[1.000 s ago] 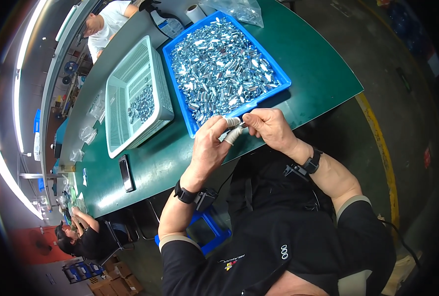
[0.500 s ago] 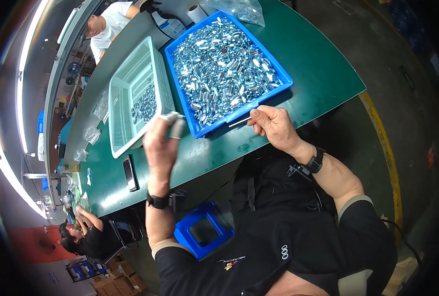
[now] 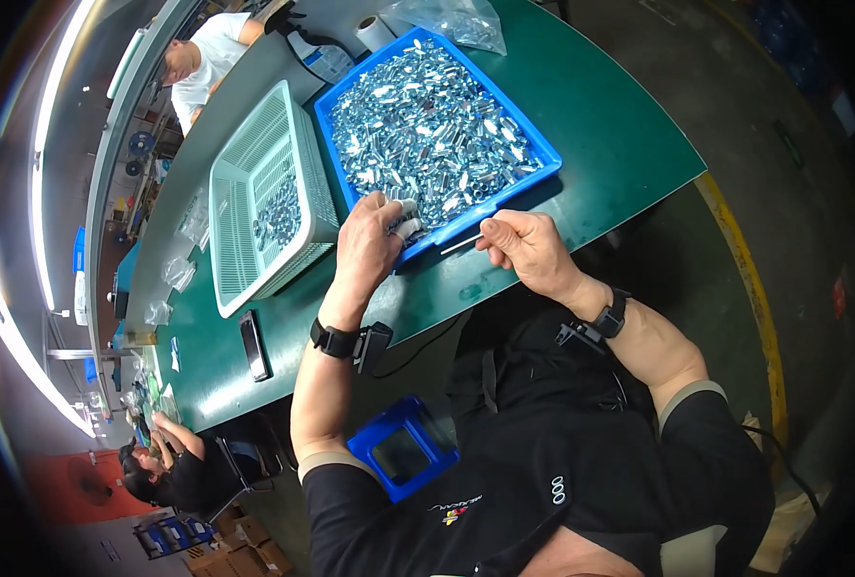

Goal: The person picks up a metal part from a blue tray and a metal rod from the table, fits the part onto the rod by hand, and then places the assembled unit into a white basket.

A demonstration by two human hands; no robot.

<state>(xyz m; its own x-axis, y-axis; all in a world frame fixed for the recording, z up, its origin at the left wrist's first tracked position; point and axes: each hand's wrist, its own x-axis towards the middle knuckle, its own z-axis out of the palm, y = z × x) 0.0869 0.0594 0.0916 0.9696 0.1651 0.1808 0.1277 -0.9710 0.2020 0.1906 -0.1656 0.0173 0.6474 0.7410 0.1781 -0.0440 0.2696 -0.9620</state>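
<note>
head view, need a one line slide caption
Left hand picks small metal parts from blue bin; right hand holds thin rod.

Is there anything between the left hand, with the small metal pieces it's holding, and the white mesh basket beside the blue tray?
Nothing visible. The left hand holds small metal pieces at the blue tray's near corner; the white mesh basket sits directly to its left, open-topped, with only its low rim between them.

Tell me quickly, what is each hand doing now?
Left hand: closed on small shiny metal parts at the blue plastic tray.
Right hand: pinching a thin metal rod.
</note>
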